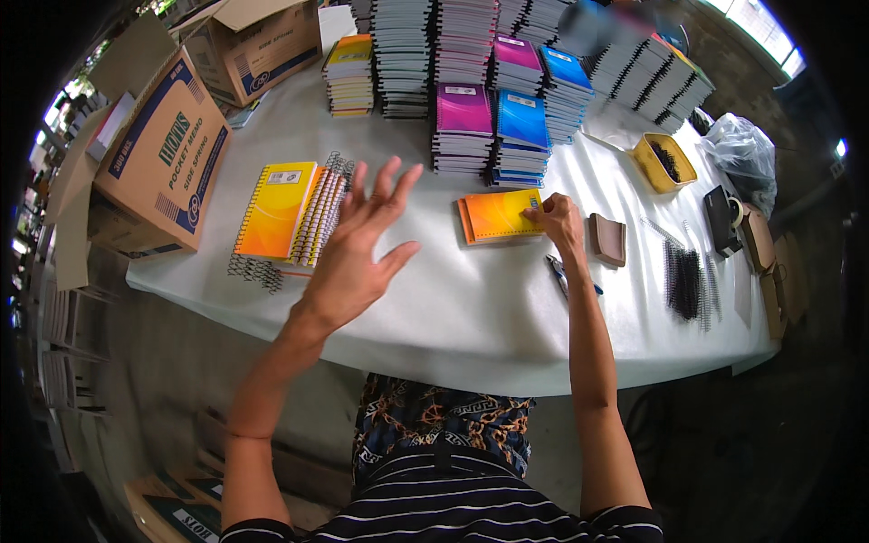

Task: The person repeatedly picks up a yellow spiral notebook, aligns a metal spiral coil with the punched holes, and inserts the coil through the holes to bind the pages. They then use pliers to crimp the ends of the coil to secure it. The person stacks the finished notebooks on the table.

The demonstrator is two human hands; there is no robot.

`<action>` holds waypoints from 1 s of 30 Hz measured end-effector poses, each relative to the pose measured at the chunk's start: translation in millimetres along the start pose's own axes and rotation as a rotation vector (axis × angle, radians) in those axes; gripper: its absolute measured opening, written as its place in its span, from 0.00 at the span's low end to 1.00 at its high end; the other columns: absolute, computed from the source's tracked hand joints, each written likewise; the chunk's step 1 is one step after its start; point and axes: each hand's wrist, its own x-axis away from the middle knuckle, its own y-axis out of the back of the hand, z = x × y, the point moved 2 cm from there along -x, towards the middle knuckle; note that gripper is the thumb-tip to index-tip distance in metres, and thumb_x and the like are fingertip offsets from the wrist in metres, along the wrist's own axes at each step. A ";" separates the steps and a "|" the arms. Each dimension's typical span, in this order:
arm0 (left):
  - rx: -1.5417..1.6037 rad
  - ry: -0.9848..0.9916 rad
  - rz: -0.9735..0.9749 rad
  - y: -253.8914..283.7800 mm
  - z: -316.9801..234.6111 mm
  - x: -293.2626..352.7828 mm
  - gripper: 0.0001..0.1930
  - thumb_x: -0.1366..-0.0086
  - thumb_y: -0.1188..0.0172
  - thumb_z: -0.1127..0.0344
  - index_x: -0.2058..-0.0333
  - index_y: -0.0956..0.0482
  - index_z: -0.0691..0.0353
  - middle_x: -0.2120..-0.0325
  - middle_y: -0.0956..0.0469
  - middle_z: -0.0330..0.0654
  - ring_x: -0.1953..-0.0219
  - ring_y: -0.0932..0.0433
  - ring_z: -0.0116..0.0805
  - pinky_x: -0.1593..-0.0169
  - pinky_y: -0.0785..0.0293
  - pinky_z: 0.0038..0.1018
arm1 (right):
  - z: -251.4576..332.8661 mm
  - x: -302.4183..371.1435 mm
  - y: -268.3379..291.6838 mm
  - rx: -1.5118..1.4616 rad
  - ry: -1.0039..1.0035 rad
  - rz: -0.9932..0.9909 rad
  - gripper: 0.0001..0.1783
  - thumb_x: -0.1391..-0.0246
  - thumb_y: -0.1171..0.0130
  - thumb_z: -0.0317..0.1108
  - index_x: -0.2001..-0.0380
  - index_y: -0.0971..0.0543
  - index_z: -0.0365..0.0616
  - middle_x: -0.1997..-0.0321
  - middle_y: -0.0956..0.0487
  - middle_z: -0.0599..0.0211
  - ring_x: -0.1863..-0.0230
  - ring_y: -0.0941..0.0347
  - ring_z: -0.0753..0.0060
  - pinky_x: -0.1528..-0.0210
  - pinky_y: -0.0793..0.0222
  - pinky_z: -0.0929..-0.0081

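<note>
My left hand (358, 258) is raised over the table with its fingers spread and nothing in them. Beside it, to the left, lie yellow-orange spiral notebooks (279, 204), some with their wire coils turned up. My right hand (558, 222) pinches the right end of a yellow-orange pocket notebook (501, 217) lying sideways at the middle of the table. Its thumb presses on the cover, and the other fingers curl round the edge. Just right of that hand is a small brownish block-like piece (607, 240). Pliers (558, 275) lie partly hidden behind my right forearm.
Tall notebook stacks (466, 136) stand at the back, with magenta and blue covers on top. Open cardboard boxes (163, 154) fill the left side. To the right are a yellow tub (674, 181) of dark bits, loose black wire coils (686, 281) and a plastic bag (742, 154).
</note>
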 end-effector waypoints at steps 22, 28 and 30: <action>1.421 0.303 0.013 -108.6 7.3 16.2 0.26 0.32 0.44 0.57 0.39 0.35 0.60 0.40 0.32 0.44 0.39 0.30 0.39 0.35 0.34 0.41 | 76.7 155.3 70.2 -0.943 0.562 -0.048 0.21 0.50 0.31 0.29 0.53 0.24 0.39 0.60 0.22 0.68 0.54 0.27 0.78 0.52 0.30 0.75; 1.643 0.256 -0.049 -125.8 -9.0 41.7 0.32 0.36 0.40 0.58 0.35 0.40 0.52 0.34 0.40 0.39 0.32 0.41 0.38 0.31 0.45 0.42 | 60.9 188.9 27.3 -1.362 0.276 0.241 0.11 0.45 0.35 0.29 0.60 0.22 0.38 0.65 0.19 0.71 0.63 0.24 0.84 0.60 0.28 0.83; 1.347 0.348 0.058 -121.4 2.7 48.7 0.41 0.37 0.36 0.62 0.31 0.50 0.57 0.32 0.44 0.45 0.31 0.45 0.38 0.30 0.50 0.39 | 59.9 194.0 30.8 -1.351 0.311 0.176 0.10 0.45 0.35 0.30 0.61 0.21 0.38 0.68 0.19 0.71 0.66 0.25 0.84 0.63 0.28 0.83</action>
